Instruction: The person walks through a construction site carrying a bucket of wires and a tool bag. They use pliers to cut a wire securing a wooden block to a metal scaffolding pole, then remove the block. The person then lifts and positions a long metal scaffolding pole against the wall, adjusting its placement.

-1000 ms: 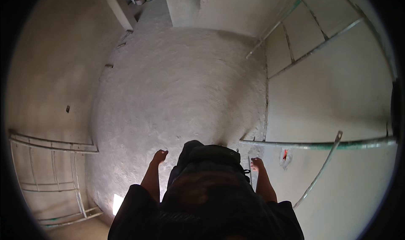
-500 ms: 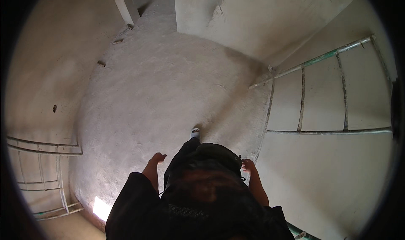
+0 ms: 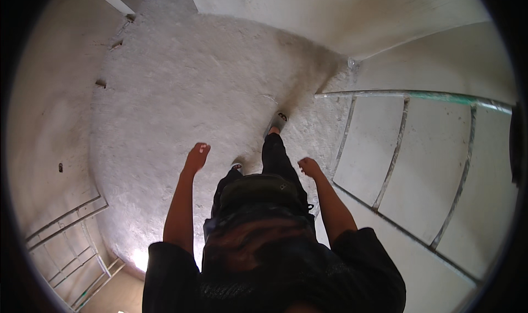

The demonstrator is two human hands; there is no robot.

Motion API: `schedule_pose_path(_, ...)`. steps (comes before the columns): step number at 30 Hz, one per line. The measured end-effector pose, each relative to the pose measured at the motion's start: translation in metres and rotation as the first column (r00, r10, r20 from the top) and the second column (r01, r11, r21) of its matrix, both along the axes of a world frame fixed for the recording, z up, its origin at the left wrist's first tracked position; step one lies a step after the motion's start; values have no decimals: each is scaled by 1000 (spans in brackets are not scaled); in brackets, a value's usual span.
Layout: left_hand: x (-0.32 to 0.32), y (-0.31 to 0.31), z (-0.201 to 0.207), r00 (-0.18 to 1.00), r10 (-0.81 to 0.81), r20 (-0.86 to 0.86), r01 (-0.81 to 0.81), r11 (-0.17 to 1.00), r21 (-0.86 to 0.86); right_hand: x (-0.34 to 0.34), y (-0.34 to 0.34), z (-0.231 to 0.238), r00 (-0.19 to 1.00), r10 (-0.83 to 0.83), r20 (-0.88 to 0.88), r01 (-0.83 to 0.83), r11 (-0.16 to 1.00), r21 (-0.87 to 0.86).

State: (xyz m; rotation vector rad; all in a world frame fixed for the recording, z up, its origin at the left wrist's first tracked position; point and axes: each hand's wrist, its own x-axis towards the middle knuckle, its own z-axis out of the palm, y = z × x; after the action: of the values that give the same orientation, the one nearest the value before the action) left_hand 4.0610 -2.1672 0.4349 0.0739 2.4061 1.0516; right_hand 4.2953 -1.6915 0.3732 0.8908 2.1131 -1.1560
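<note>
My left hand [image 3: 198, 154] hangs over the bare floor on the left, its fingers curled in. No object shows in it. My right hand [image 3: 309, 167] swings forward on the other side, its fingers loosely curled and nothing visible in them. It is nearest to a metal frame [image 3: 467, 98] with rungs that leans along the right wall. A dark waist bag [image 3: 258, 189] sits at my front between the two arms. Below it, my sandalled right foot [image 3: 279, 119] is stepped forward of my left foot [image 3: 236, 165].
The rough grey floor [image 3: 181, 82] runs ahead toward an opening at the far left. Small dark pieces [image 3: 100, 83] lie along the left wall. Another metal frame [image 3: 82, 225] stands at the lower left. A plastered wall [image 3: 330, 21] closes off the far right.
Both hands have swung forward, the right one coming away from the waist bag's side. My right foot has stepped ahead. The view has turned, and the right frame appears closer.
</note>
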Motion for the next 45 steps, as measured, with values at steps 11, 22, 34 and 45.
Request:
schedule_pose_path(11,52,157,-67,806,83,586,261,839,-478,-287,93,-241,937,334,98,-348,890,295)
schedule_pose_path(22,0,162,-138,768,256,588,173,800,-574,-409,99,-559,932,331,146,-361,876,321)
schedule_pose_path(34,-3,128,-134,673,379,635,57,829,-556,-452,48,-492,958,286,-2,-249,838,486)
schedule_pose_path(45,74,49,-97,716,265,646,-132,960,-248,-429,83,-242,801,591,-97,-401,649,647)
